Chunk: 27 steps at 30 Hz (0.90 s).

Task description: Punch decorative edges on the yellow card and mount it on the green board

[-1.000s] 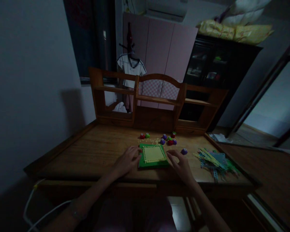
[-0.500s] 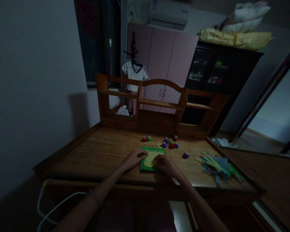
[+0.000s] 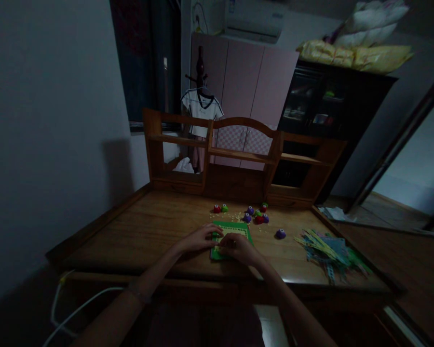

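Observation:
A green rectangular sheet (image 3: 235,224) lies near the front of the desk, with a smaller yellow sheet (image 3: 237,231) on top that has a row of small dark marks along its border. My left hand (image 3: 200,237) rests with its fingers laid on the left edge of the sheets. Over the lower left part of the yellow sheet, my right hand (image 3: 238,248) has its thumb and fingers pinched together; whatever is between them is too small to make out. Behind the sheets are several small red, green and purple craft punches (image 3: 247,218) and scattered yellow bits (image 3: 236,217).
One purple punch (image 3: 280,233) sits apart to the right. A pile of cut paper strips and sheets (image 3: 334,250) lies at the desk's right end. A wooden shelf unit (image 3: 242,155) rises along the back edge. A white cable (image 3: 83,311) hangs at the lower left.
My right hand has moved left across the yellow sheet, closer to my left hand. The left hand stays at the sheets' left edge. The view has shifted slightly.

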Tool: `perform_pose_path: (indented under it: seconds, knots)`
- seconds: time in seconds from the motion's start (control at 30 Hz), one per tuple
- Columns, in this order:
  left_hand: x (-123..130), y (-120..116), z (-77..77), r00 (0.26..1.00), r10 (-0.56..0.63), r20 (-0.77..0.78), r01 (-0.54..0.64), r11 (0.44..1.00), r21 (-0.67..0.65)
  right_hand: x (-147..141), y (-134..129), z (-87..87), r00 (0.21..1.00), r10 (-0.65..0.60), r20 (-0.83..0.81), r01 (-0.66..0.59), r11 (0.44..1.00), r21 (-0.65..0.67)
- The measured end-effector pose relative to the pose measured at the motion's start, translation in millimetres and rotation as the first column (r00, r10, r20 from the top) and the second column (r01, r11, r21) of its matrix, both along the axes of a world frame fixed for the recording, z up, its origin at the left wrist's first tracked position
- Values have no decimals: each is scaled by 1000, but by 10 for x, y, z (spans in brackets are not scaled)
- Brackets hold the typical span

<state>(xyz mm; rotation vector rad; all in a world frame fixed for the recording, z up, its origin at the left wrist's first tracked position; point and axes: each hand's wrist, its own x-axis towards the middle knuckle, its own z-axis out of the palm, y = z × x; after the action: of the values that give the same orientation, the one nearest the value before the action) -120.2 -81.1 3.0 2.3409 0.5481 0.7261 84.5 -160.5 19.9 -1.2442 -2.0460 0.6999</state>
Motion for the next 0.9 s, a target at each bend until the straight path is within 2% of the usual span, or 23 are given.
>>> perform_pose_path:
  seconds: [0.1,0.2,0.4,0.7,0.9]
  knots:
    - [-26,58,3,997,-66,-36,66,998,-14,-6,9,-8,999,20,-30,-21,999,-31]
    - [-35,94,7,993,-98,-65,95,995,-39,-16,11,-15,999,32,-37,-33,999,-8]
    - [-24,84,38,992,-106,-68,102,993,-61,-63,-20,9,997,58,-45,-55,996,64]
    - [-18,92,30,993,-107,-56,104,993,-55,-67,-53,29,996,75,-55,-70,994,86]
    - [-21,98,31,991,-109,-74,104,992,-66,91,-8,41,975,204,-88,-204,979,2]
